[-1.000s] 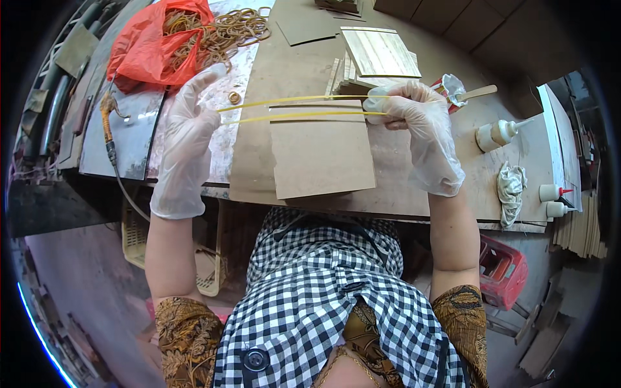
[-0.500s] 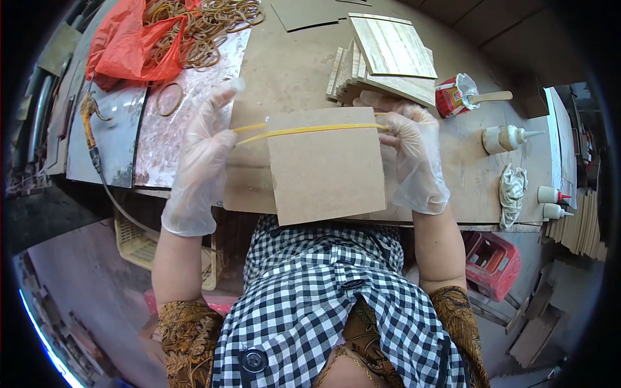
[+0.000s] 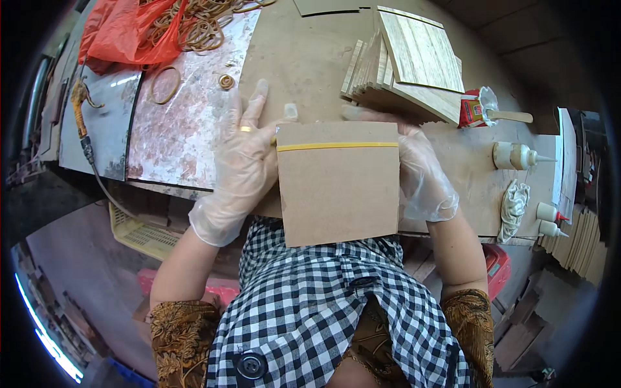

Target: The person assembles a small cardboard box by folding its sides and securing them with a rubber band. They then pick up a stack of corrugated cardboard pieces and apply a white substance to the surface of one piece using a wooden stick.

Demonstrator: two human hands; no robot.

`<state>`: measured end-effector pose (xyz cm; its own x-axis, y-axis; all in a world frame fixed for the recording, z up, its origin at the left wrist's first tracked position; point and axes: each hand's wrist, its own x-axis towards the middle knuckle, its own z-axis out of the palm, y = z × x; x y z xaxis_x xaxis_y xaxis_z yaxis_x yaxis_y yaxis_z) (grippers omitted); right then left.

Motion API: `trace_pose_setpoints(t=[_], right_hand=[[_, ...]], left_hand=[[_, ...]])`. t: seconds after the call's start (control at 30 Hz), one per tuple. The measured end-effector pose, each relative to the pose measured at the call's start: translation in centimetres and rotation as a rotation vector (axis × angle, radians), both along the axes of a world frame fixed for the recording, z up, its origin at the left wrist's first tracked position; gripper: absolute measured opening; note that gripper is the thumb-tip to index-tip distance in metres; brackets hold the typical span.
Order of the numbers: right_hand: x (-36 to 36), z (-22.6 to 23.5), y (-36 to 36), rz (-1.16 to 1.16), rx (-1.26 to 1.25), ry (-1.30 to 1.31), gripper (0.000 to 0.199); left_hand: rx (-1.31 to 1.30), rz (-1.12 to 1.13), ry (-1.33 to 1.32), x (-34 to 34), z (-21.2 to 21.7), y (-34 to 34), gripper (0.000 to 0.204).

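Note:
A flat brown board [image 3: 339,197], roughly square, is held up at the table's front edge. A yellow rubber band [image 3: 339,146] runs straight across its upper part, snug against the face. My right hand [image 3: 424,168], in a clear plastic glove, grips the board's right edge, its fingers partly hidden behind. At the left edge, my left hand [image 3: 246,152], also gloved, touches the board with its fingers stretched out and apart. Whatever lies behind the board is hidden from view.
Pale wooden panels [image 3: 420,52] are stacked at the back right. Beside them stand a red container [image 3: 475,107] with a flat stick, a nozzle bottle [image 3: 514,156] and a crumpled cloth [image 3: 515,210]. A red plastic bag [image 3: 126,35] and rubber bands [image 3: 200,29] lie far left.
The band, stretched out to both sides by my hands before, now lies against the board. My left hand has moved right to the board's edge and spread its fingers. The board sits slightly lower.

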<state>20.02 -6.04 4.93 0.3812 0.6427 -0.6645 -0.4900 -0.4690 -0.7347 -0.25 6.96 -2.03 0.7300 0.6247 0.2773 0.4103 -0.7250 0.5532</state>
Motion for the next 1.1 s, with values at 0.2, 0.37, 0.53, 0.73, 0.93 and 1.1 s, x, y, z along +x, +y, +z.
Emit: trace_pose_setpoints(t=[0.2,0.37,0.53,0.73,0.93,1.1], right_hand=[[0.1,-0.9,-0.3,0.207,0.125,-0.166,0.022],[0.0,-2.6,-1.3,0.151,0.219,-0.081,0.026],[-0.2,-2.6,-1.4,0.178,0.25,-0.167,0.029],[-0.4,-2.6,-1.7,0.215,0.335,-0.204,0.033],[-0.6,-2.7,-2.0,0.221,0.241,-0.305,0.033],[-1.2,-2.8,-2.2,0.187,0.322,-0.384,0.033]], left_hand=[[0.029,0.027,0.009,0.1,0.3,-0.7,0.027],[-0.004,0.05,-0.027,0.1,0.0,-1.3,0.025],[-0.045,0.028,-0.028,-0.2,0.3,-1.3,0.029],[0.053,-0.031,-0.029,-0.2,-0.1,-1.0,0.029],[0.114,-0.145,0.015,-0.4,0.6,-0.6,0.025],[0.093,-0.085,-0.065,-0.3,0.2,-0.9,0.023]])
